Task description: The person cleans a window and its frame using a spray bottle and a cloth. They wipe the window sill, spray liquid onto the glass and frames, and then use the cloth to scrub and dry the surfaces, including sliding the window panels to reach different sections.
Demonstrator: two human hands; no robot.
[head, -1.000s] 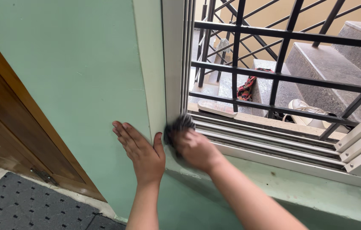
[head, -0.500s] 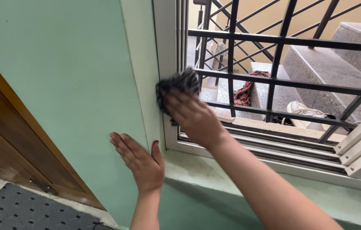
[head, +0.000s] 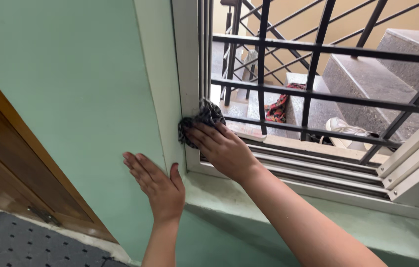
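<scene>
Cloth (head: 203, 117), dark with pale stripes, bunched, sits just left of frame centre, pressed to the white window frame (head: 186, 74) where the upright meets the tracks. Your right hand (head: 222, 147) covers its lower part, fingers curled over it and pushing it against the frame; only the upper folds show above the fingertips. Your left hand (head: 157, 185) lies flat on the green wall (head: 71, 89) at lower centre, fingers spread and pointing up-left, thumb along the edge of the window surround, holding nothing. Black window bars (head: 318, 94) fill the upper right. Behind them, grey stone stairs (head: 367, 74), a red patterned rag (head: 276, 106) and a pale shoe (head: 345, 129). Green sill (head: 318, 217) runs under your right forearm. Brown wooden door (head: 12, 163) at left edge, dark dotted floor (head: 17, 247) in the lower left corner.
</scene>
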